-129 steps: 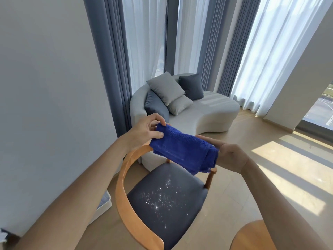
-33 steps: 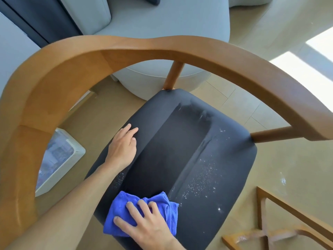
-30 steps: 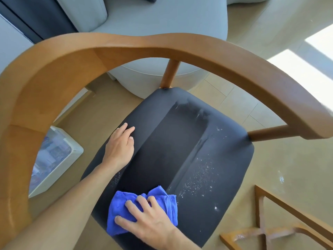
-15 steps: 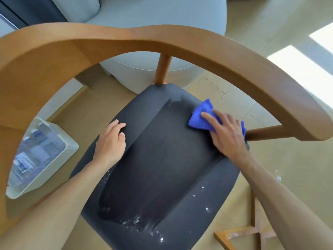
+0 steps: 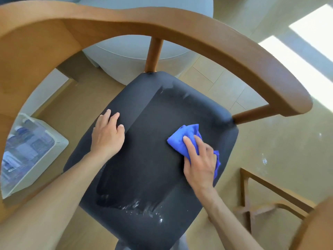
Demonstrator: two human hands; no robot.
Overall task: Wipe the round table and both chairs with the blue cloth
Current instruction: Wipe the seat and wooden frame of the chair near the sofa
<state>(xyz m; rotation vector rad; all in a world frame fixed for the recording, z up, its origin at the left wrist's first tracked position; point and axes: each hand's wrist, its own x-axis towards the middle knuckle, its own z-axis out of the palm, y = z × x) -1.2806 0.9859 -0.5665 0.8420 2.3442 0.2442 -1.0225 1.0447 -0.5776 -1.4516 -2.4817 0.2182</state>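
I look straight down on a chair with a dark grey seat (image 5: 147, 159) and a curved wooden backrest (image 5: 180, 26) arching over the top of the view. My right hand (image 5: 200, 163) presses the bunched blue cloth (image 5: 185, 139) flat on the right side of the seat. My left hand (image 5: 107, 136) rests palm down, fingers spread, on the seat's left edge and holds nothing. White specks (image 5: 144, 208) lie in a smear near the seat's near edge. A wiped band runs up the seat's middle.
A white basket of bottles (image 5: 30, 152) stands on the wooden floor at the left. A pale sofa (image 5: 137, 51) lies beyond the chair. A wooden crossed frame (image 5: 261, 201) sits at the lower right, with a rounded wooden edge (image 5: 313, 224) in the corner. Specks dot the floor at right.
My right hand has drawn the cloth back from the seat's far right corner toward me along the right side. My left hand has stayed on the left edge.
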